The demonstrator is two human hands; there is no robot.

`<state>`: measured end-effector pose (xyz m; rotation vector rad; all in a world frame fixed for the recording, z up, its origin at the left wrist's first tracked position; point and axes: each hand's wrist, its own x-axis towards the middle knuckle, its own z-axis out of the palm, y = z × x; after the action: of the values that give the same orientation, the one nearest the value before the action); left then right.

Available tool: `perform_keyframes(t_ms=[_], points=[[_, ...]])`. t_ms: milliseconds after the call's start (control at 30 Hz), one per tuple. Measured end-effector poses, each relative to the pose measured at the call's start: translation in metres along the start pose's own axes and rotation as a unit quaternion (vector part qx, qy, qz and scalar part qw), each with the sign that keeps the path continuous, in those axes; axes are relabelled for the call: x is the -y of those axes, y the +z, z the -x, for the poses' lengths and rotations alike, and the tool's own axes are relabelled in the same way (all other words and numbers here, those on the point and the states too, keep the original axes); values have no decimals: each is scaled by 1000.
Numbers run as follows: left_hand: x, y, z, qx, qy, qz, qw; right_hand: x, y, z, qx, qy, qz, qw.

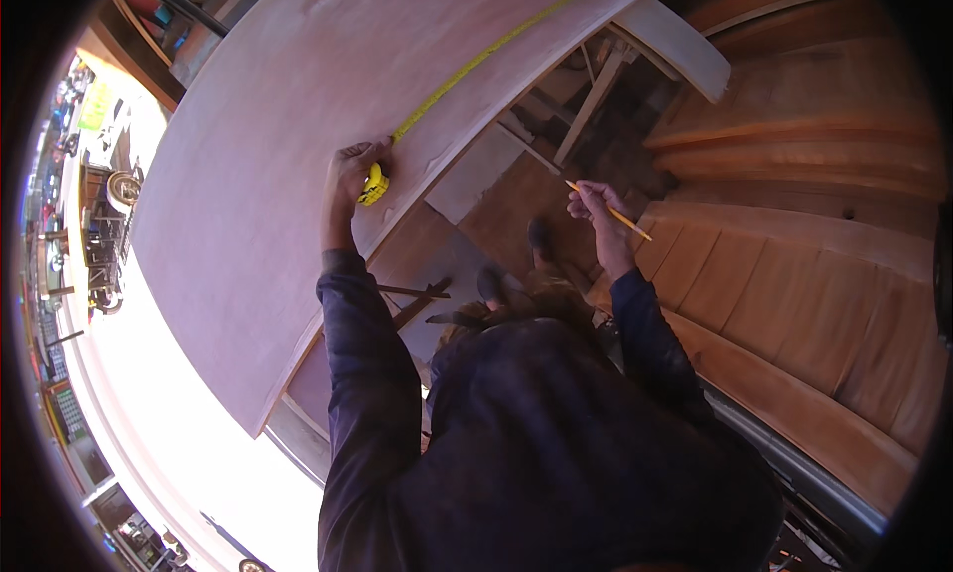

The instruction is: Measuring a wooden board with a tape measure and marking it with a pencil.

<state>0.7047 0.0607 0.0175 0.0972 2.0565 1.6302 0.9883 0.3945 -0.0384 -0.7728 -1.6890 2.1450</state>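
A large pale wooden sheet (253,155) lies before me. My left hand (359,171) is over it, closed around a yellow tape measure (374,185). The tape's yellow blade (476,60) runs out from that hand along the sheet to the top of the view, roughly beside the sheet's near edge. Beyond that edge, over the floor, my right hand (599,208) holds a yellow pencil (630,224) between thumb and fingers, its pointed end towards the sheet. The pencil touches neither sheet nor tape.
Wooden panelled furniture (774,289) stands on the right. A pale curved board (677,43) juts out past the sheet's edge at the upper right. Wooden struts (592,103) show below the sheet, and crossed wood pieces (421,304) lie near my feet. A bright street with vehicles is at far left.
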Motion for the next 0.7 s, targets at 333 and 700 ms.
perform_keyframes(t_ms=[333,700], points=[[0,-2,-1,-50,-8,-20,999,84,113,-193,297,-74,109,946],[-6,1,4,-56,-50,-21,997,73,136,-264,431,-57,206,877]])
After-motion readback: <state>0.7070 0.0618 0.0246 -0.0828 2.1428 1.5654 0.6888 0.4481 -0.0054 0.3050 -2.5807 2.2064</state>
